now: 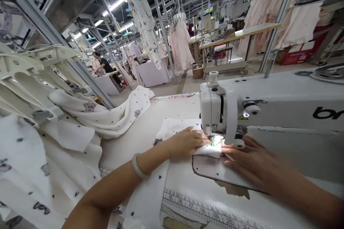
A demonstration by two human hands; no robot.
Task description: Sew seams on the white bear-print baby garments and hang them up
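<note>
A white sewing machine [268, 103] stands on the table, its needle head at the centre. Under the needle lies a piece of white fabric with small dark prints [174, 128]. My left hand [186, 142] lies flat on this fabric just left of the needle, fingers together and stretched toward the presser foot; a pale bangle circles the wrist. My right hand [249, 161] rests flat on the machine bed to the right of the needle, fingers stretched out, their tips on the folded fabric edge [208, 150].
A heap of the same printed white fabric [53, 157] fills the left side, draped over a white plastic rack [32, 78]. A printed ruler [204, 211] runs along the table's near edge. Hanging garments, metal frames, other sewing tables and a person stand behind.
</note>
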